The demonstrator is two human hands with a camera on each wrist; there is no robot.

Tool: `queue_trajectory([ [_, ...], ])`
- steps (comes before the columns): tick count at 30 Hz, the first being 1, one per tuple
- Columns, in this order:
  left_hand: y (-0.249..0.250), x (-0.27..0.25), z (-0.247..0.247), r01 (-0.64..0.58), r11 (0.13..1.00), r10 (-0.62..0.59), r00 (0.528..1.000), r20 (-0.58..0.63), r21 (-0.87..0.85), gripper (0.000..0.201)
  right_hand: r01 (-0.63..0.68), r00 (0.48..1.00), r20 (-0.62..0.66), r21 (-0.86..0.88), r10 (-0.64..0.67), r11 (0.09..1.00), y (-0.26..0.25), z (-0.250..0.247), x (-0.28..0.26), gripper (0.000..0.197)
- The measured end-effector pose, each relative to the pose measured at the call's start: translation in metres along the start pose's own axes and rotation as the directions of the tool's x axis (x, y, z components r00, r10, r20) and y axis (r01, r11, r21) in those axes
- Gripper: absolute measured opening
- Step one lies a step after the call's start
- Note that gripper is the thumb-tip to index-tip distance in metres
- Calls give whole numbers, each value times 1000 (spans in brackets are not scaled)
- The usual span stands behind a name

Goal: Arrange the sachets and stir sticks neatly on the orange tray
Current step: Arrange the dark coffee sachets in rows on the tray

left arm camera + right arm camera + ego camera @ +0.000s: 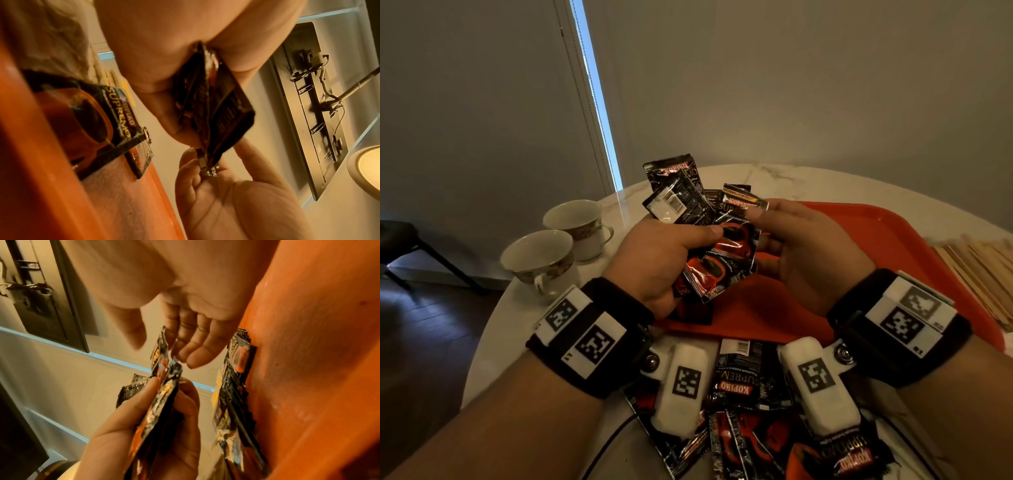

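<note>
My left hand (674, 250) grips a fanned bunch of black-and-red coffee sachets (702, 219) above the near left part of the orange tray (859, 233). My right hand (774, 226) pinches the top edge of one sachet (744, 202) in that bunch. In the left wrist view the bunch (218, 105) hangs from my left palm (156, 73). Several sachets (232, 386) lie stacked on the tray (308, 353). Wooden stir sticks (976, 270) lie in a pile at the tray's right edge.
More loose sachets (743, 380) lie on the white marble table (493, 342) under my wrists, in front of the tray. Two teacups (541, 260) (580, 224) stand at the table's left edge. A wall rises behind the table.
</note>
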State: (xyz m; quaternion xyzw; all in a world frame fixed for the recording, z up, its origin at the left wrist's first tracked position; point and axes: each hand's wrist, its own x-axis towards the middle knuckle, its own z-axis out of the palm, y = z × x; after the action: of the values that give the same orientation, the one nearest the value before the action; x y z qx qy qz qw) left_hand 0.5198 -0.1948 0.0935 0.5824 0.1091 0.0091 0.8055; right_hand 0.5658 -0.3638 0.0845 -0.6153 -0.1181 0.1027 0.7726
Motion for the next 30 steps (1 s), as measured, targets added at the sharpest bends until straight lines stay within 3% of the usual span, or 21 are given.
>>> queue_trajectory([
  [3,2,2,-2,9,1000,-10,999,-33,-19,41,-10,1000,14,-55,11,998,0,-1,1,30],
  [6,5,3,-3,1,998,-5,997,-75,-55,37,-18,995,-94,-6,18,1000,-1,-6,5,17],
  [11,11,5,-8,-82,988,58,983,-177,-132,30,-116,948,-289,69,131,991,0,-20,10,26],
  [14,14,6,-11,-103,983,68,974,-217,-153,27,-286,924,-281,-63,258,956,4,-22,8,17],
  [17,14,10,-13,-106,984,72,971,-227,-144,32,-366,913,-266,-195,310,910,3,-21,10,13],
  [22,14,14,-16,-135,981,97,965,-244,-141,40,-409,902,-287,-332,322,850,-1,-15,19,20],
  [30,13,18,-21,-147,980,112,963,-245,-132,40,-416,894,-313,-314,320,854,-2,-6,26,19],
])
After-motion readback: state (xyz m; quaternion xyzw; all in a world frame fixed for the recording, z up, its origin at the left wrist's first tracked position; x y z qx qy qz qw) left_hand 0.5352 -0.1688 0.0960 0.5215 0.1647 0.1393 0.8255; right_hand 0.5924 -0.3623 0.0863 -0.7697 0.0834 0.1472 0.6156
